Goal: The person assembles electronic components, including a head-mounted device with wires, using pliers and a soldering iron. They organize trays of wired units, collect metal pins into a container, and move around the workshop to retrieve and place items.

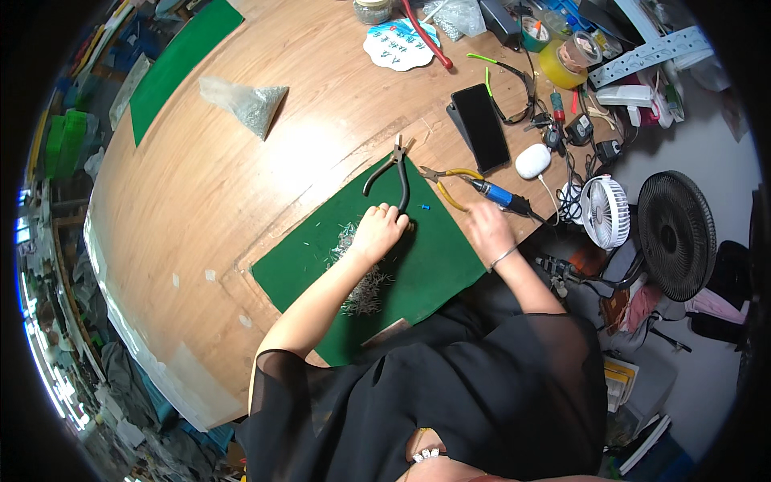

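Head view: one heap of thin metal pins, too many to count, on a green mat, presumably against scatter; left hand curled, contents hidden; right hand blurred, grip cannot be told; two tools, black-handled pliers and yellow-handled pliers, likely laid for reach; one phone farther

Place: workshop | wooden worktable is bearing green mat | pliers and cutters are showing there | thin metal pieces are forming a heap
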Demonstrator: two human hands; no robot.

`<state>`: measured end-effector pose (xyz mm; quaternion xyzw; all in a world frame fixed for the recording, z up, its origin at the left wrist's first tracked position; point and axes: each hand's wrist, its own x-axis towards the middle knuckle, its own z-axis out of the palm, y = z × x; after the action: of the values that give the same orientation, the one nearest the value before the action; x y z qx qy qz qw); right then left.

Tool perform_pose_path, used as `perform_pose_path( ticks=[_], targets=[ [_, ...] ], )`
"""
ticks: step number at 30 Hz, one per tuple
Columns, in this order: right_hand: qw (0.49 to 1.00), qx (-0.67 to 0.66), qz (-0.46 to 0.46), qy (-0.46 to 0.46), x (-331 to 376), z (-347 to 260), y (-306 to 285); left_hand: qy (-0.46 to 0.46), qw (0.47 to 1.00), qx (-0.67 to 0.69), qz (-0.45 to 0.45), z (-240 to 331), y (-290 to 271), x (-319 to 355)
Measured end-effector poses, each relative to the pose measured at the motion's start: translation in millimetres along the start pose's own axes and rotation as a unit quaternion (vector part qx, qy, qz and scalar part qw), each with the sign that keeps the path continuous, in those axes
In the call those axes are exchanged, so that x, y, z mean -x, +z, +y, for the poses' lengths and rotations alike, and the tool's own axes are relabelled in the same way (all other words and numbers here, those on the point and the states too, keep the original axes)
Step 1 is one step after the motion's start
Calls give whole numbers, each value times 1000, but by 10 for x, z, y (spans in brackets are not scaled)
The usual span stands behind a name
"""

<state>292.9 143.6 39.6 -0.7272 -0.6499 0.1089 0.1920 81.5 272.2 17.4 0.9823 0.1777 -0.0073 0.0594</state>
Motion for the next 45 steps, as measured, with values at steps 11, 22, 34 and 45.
perform_pose_path(
  ticks=[11, 22, 34, 45],
  targets=[
    [993, -19, 97, 70, -176, -100, 390, -80, 993, 40, 83, -123, 40, -580],
    [933, -320, 99, 129, -1001, -204, -44, -153, 966, 112, 176, 25, 172, -614],
    [568, -587, 219, 534, -3587, 400, 847, -447, 819, 247, 262, 403, -443, 1007],
    [329, -884, -39, 331, -2755, -45, -352, -623, 564, 425, 337, 675, -367, 2065]
  ],
)
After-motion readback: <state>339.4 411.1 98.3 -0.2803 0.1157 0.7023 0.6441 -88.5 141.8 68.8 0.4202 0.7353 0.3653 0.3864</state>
